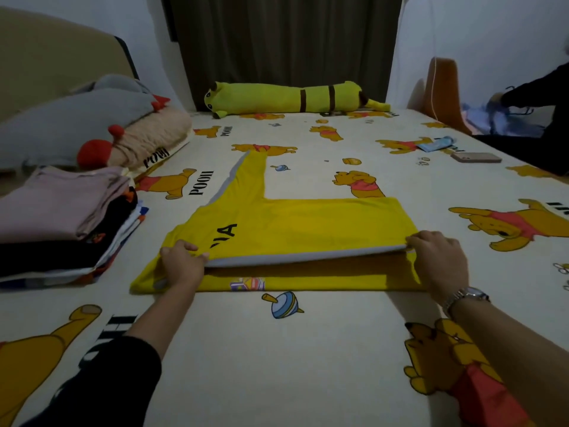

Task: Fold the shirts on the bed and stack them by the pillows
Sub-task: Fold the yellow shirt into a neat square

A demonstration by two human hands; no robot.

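Your left hand (181,261) and right hand (437,257) each pinch the yellow shirt (292,229), half-folded mid-bed; a folded stack (61,223) already sits by the pillows (70,124).

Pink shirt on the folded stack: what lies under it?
Under the pink shirt lie dark and white folded garments, edges only showing, all on the bed sheet. Their count and prints stay covered.
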